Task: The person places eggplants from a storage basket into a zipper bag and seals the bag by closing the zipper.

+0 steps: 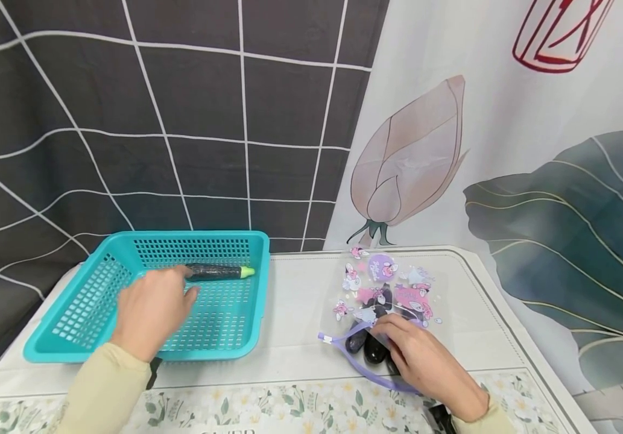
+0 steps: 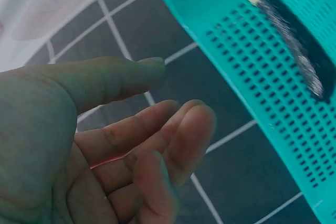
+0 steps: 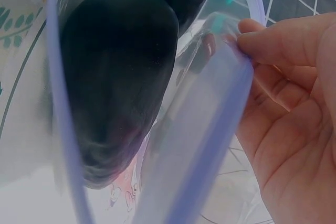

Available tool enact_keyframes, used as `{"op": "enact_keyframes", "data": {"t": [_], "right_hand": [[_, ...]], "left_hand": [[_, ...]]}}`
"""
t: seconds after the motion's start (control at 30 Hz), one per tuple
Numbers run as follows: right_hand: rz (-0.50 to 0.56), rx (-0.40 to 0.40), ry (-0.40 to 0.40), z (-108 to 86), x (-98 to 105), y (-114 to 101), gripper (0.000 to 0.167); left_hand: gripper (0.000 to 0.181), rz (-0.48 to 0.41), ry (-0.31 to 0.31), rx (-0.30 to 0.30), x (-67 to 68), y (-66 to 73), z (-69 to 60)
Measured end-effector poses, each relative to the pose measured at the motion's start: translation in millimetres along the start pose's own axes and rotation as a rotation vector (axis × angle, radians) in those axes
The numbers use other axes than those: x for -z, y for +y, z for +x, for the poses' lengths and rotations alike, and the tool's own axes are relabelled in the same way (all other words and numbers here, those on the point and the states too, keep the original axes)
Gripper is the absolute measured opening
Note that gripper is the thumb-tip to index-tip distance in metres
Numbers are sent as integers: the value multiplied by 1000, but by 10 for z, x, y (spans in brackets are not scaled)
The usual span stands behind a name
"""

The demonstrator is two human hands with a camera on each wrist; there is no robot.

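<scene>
A dark eggplant with a light green tip (image 1: 219,272) lies in the turquoise basket (image 1: 261,301); the left wrist view also shows the eggplant (image 2: 294,40). My left hand (image 1: 151,307) is over the basket beside its dark end, and in the left wrist view that hand (image 2: 121,145) has loosely bent fingers with nothing in them. My right hand (image 1: 425,358) pinches the edge of a clear printed bag (image 1: 351,280) with a purple zip, its mouth apart. Several dark eggplants are inside, one large eggplant (image 3: 121,77) close to the right wrist camera, left of my right hand (image 3: 294,98).
The basket stands on the left of a white table (image 1: 300,301) and the bag lies on its right. A floral strip (image 1: 268,407) runs along the front. Behind hang a dark gridded cloth (image 1: 202,96) and a white cloth with plant prints (image 1: 496,120).
</scene>
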State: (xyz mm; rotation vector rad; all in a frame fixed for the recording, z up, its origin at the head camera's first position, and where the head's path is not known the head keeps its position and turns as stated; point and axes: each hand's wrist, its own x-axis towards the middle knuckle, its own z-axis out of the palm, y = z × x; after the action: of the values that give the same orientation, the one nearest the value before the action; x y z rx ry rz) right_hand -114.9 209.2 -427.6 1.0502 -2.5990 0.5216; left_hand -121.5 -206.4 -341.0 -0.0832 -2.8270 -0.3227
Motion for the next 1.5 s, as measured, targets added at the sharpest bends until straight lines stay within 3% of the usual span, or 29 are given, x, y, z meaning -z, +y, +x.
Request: {"op": "enact_keyframes", "data": {"t": [0.3,0.53,0.67,0.97,1.23,1.5], "right_hand": [[-10,1,-1,2,6,3,28],[-12,-3,1,-1,7,2,28],[-10,-4,0,1,12,-1,28],[-6,-13,-10,-7,25,-6,28],[-1,-8,-2,-6,12,5,29],[-6,-15,1,-6,10,1,29]], "left_hand": [[20,47,-111,12,-71,-215,147],[21,79,-278,29,-91,-356,286],[25,94,-338,23,-112,-441,346],[40,66,-533,-39,-234,-644,549],[44,98,-566,-19,-313,-717,678],[53,137,-588,-14,-443,-696,808]]}}
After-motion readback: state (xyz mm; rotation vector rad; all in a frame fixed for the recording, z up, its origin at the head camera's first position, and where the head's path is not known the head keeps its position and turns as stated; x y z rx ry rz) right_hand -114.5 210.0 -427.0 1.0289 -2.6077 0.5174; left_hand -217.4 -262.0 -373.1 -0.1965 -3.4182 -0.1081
